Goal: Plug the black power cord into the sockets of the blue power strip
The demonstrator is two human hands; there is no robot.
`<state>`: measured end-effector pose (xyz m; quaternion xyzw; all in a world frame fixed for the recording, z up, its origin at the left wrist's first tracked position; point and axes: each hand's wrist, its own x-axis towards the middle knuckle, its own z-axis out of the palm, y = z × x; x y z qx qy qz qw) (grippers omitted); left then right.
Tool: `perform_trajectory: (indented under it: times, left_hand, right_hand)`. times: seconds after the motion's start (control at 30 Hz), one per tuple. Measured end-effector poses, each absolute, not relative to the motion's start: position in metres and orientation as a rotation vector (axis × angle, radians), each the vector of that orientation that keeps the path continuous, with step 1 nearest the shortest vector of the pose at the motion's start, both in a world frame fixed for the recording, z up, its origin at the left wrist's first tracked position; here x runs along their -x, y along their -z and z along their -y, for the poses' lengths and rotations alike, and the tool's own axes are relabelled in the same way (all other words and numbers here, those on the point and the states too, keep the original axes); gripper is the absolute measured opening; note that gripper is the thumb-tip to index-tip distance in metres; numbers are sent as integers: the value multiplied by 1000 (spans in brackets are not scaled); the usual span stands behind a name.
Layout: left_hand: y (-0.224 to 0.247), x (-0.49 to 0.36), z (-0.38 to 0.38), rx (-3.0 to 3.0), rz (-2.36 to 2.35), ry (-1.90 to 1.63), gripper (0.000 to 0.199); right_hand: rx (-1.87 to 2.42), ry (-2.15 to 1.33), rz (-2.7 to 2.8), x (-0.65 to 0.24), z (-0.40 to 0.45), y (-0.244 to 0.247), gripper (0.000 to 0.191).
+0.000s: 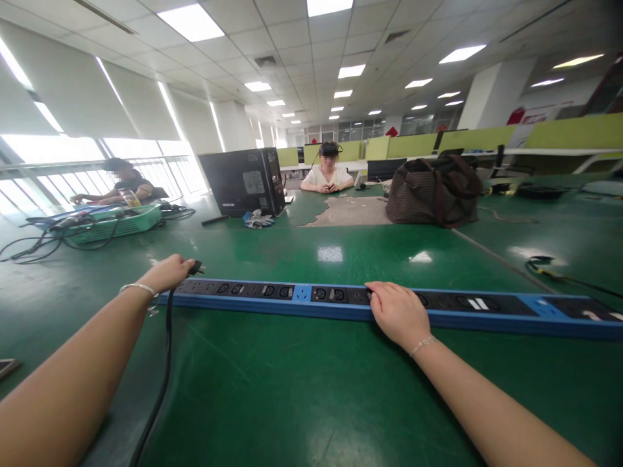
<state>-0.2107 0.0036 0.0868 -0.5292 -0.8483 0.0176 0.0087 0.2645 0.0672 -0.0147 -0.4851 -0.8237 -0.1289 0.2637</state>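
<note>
Bare forearms reach in from 7 and 5 o'clock over a green table (292, 395). At the end of one, the left hand (170, 271) is closed on one black plug (196, 266), prongs pointing toward 3 o'clock. Across the other, one blue-and-black power strip (341, 310) lies directly under the right hand (400, 316), running out to its 9 and 3 o'clock — whether those fingers grip it or merely rest there, I cannot tell. Two blue sockets show among the black ones.

One black cord (168, 353) drops from beside the left hand toward 6 o'clock, cut off below; its join to the plug is hidden. Farther out stand one green basket (141, 222) with cables at the left hand's 10 o'clock, one computer tower (243, 183) at its 1 o'clock, and one brown bag (433, 191) at the right hand's 12. Two people sit beyond. The left hand covers the strip's near-left end; its right end meets the frame edge.
</note>
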Motion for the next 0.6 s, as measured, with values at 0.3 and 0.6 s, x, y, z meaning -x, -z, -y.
perform_trajectory:
  times: [0.3,0.6]
  left_hand:
    - [-85,156,-1,1706,2798,74,48]
    - [-79,106,-9,1806,2669,-23,48]
  right_hand:
    - [1307,346,2227,-264,-68,15,35]
    - [1326,378,2218,-263,-67,16,34]
